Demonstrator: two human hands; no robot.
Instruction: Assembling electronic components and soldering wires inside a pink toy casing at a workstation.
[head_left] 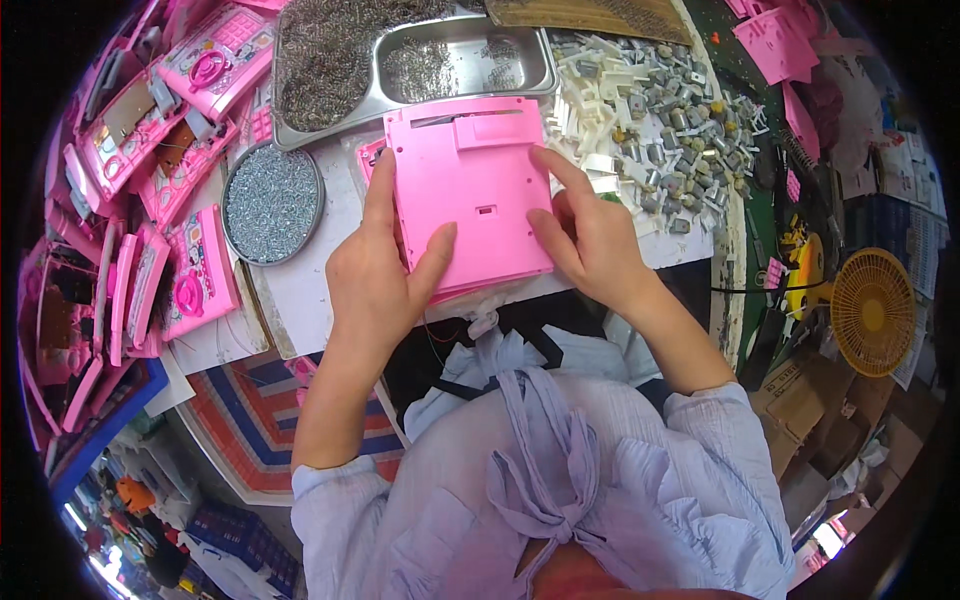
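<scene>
A pink plastic housing panel lies before me at the table's front edge, its flat side up, with a raised block near the top and a small slot in the middle. Another pink part shows just beneath its lower edge. My left hand grips the panel's left side, thumb on the face and index finger along the edge. On the opposite side, my right hand holds it the same way, thumb on top and fingers at the right edge.
Beyond the panel stands a metal tray with small screws and springs. A round dish of tiny silvery pieces is at left. White plastic parts and small motors are heaped at right. Pink toy housings pile up far left; a yellow fan stands right.
</scene>
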